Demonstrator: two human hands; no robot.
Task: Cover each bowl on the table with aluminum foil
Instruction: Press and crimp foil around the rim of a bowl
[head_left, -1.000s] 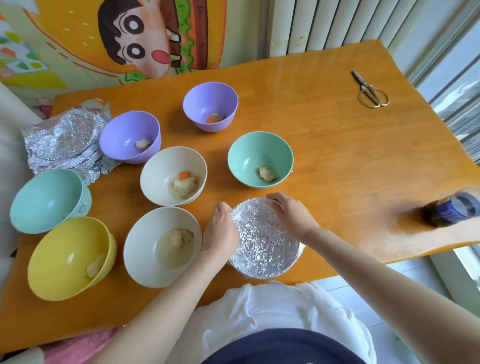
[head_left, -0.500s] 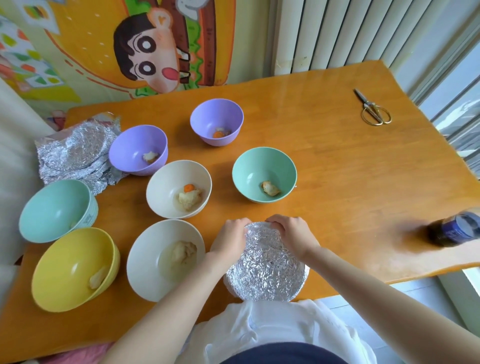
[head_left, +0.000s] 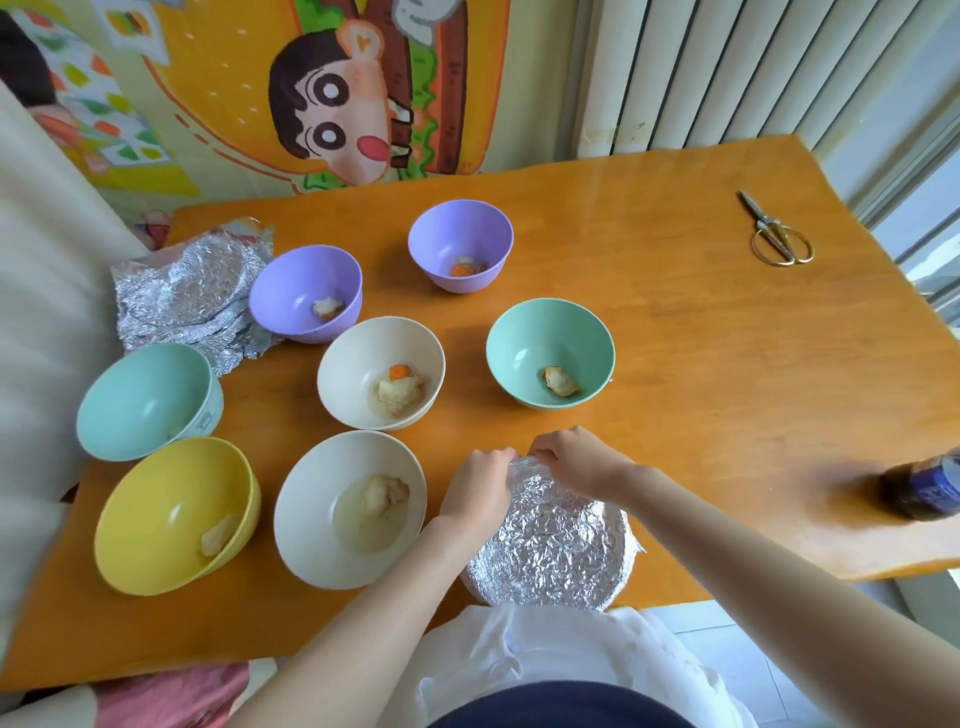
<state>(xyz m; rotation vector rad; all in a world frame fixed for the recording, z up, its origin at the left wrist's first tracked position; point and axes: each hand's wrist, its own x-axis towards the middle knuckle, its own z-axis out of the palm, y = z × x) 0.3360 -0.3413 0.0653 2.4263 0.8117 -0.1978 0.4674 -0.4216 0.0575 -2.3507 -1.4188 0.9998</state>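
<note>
bright, even daylight from the window (head_left: 924, 218) past the right hand (head_left: 576, 462). soft glare on the table (head_left: 649, 176) beyond it, shadows faint. bottle (head_left: 922, 488) far right is blurred; wide-angle bending at edges.

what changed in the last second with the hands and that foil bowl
The left hand slid from the left side of the foil-covered bowl to its far rim, and the right hand shifted along the rim to meet it. Both now have a curled grip on the foil edge there. The uncovered bowls, foil stack, scissors and bottle stayed put.
</note>
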